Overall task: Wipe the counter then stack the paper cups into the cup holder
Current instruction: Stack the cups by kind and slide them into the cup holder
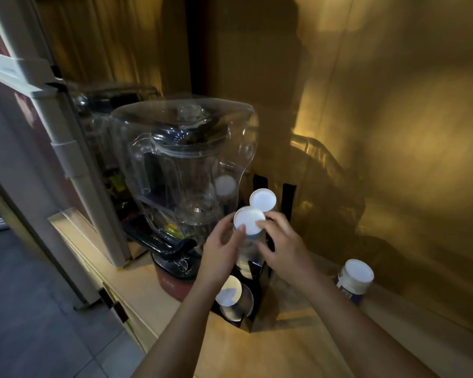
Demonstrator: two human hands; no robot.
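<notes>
blender [183,170] under a clear cover fills the centre-left of the frame, on the wooden counter [298,347]. just right of it stands the black cup holder [257,317], with a white cup base showing in its lower opening [230,291]. left hand [220,248] and right hand [281,241] meet at frame centre, both closed around one upturned paper cup [248,221], white base up; fingertips of each hand press its sides, left from the left, right from the right. a second white base [262,199] sits directly behind, apparently topping a stack in the rear slot. one more cup stack [355,278] waits at lower right, well apart from the holder.

judgement: stacking is under way, not finished. risk: held cup sits close to the rear stack and to the blender cover; a tilted descent could catch the slot edge or knock the neighbour stack. soft paper walls could crease under a two-sided squeeze. dim light hides the slot mouth, so alignment cannot be confirmed.
</notes>
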